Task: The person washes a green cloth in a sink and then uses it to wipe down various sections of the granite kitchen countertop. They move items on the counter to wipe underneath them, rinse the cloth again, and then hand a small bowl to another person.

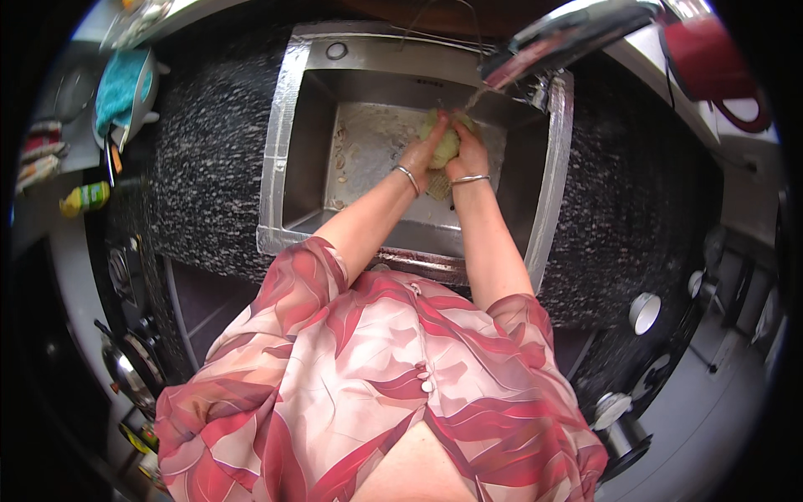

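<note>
My left hand and my right hand grip a pale green rounded vegetable, perhaps a cabbage, from both sides. They hold it low in a stainless steel sink, and my fingers hide part of it. A chrome tap reaches in from the upper right. Its thin stream of water falls at the far side of the vegetable. Just below my hands a drain strainer partly shows. Small pale scraps lie along the left of the sink floor.
Silver tape edges the sink on a speckled black countertop. At far left are a white basket with a teal cloth and a yellow bottle. A red kettle and a white bowl stand to the right.
</note>
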Tool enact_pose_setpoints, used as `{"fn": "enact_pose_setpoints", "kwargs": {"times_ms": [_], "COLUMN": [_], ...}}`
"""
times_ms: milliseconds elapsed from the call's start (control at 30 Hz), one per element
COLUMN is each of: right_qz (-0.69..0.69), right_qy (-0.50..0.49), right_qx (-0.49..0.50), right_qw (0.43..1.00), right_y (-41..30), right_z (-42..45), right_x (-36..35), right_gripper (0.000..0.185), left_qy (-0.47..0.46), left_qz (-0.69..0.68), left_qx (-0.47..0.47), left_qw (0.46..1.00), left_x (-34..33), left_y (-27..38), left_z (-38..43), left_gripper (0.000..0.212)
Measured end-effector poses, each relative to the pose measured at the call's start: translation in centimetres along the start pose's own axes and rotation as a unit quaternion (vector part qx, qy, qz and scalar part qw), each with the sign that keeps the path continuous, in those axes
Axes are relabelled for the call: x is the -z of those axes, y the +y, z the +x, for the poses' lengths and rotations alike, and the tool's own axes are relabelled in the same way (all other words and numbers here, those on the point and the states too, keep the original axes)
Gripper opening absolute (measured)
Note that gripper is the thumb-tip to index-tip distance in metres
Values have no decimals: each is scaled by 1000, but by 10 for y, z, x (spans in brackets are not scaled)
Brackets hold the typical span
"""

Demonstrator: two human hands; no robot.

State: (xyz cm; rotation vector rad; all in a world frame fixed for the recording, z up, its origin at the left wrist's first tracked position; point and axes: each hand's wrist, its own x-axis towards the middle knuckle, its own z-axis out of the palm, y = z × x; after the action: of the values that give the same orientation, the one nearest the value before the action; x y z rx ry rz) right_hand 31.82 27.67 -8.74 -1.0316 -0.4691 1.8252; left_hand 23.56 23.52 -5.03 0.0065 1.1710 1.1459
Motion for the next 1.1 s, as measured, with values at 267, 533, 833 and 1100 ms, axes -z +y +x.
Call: {"fn": "enact_pose_setpoints", "kwargs": {"times_ms": [267, 533, 833, 1100], "right_qz": [-236, -28, -379, -685], "right_qy": [-312, -346, -113, 100], "right_qx": [-131, -121, -45, 126], "right_qw": [911, 930, 917, 711], "right_y": [-49, -70, -29, 16], "right_z": [-5, -32, 5, 17], "right_x": [17, -9, -9, -5], "right_gripper": [53, 56, 27, 42], "left_qy": [-222, -385, -130, -3], "left_qz": [101, -135, 391, 689], "left_qx": [102, 313, 13, -89], "left_qw": [964, 858, 911, 719], "left_x": [-10, -8, -10, 18], "left_y": [19, 2, 6, -48], "left_z": [-32, -48, -43, 19], "left_gripper": [24, 12, 19, 40]}}
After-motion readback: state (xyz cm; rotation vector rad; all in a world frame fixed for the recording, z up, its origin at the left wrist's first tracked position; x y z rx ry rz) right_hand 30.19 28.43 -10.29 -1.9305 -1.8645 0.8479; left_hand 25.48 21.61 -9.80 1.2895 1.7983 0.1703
